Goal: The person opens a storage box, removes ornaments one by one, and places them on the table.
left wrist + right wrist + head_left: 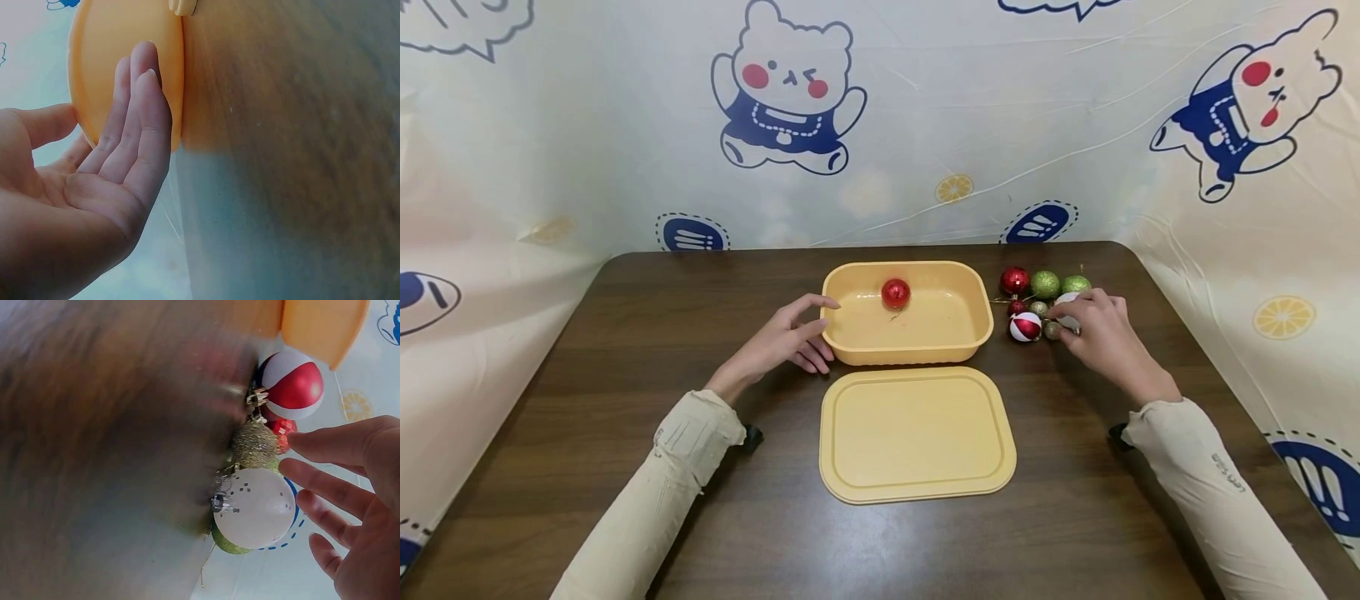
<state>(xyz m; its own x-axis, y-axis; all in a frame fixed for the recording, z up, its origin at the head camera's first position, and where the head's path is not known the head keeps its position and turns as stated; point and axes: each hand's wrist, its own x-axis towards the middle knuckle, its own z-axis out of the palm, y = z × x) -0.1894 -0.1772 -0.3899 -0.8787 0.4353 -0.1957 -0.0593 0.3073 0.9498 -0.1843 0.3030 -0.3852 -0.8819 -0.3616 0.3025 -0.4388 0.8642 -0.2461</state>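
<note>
A yellow plastic box (910,357) holds one shiny red bauble (895,293). At its left end my left hand (778,337) touches the rim and wall, its fingers mostly straight in the left wrist view. My right hand (1105,337) hovers over a cluster of Christmas baubles to the box's right. In the right wrist view its fingers are spread and slightly bent beside a white bauble (256,509) and a glittery gold one (254,445), with no bauble gripped. A red-and-white bauble (1026,327), a larger red one (1015,281) and green glitter baubles (1045,284) lie nearby.
A flat yellow lid (917,433) lies on the brown wooden table (587,392), just in front of the box. Behind the table hangs a pale cloth (910,108) printed with cartoon bears.
</note>
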